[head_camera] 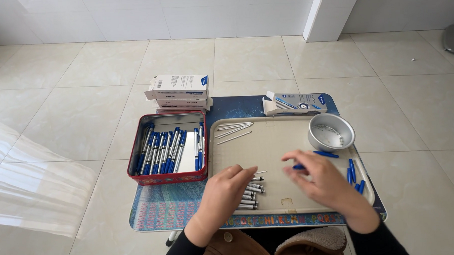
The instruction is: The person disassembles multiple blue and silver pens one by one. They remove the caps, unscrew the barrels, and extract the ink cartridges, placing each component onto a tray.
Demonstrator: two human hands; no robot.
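My left hand (pixel 223 195) rests on the beige tray (pixel 273 141), its fingertips touching a row of clear pen barrels with silver tips (pixel 252 192). My right hand (pixel 319 182) hovers over the tray's right half and pinches a small blue pen part (pixel 299 166) at its fingertips. Several blue caps (pixel 353 174) lie by the tray's right rim, and one more blue piece (pixel 326 153) lies beside the round metal bowl (pixel 331 132). Thin white refills (pixel 233 131) lie at the tray's top left.
A red tin (pixel 168 177) holding several assembled blue pens (pixel 162 152) stands left of the tray. Stacked white pen boxes (pixel 178 91) sit behind it, another box (pixel 294 103) behind the tray. All rest on a small patterned table (pixel 164 210) over a tiled floor.
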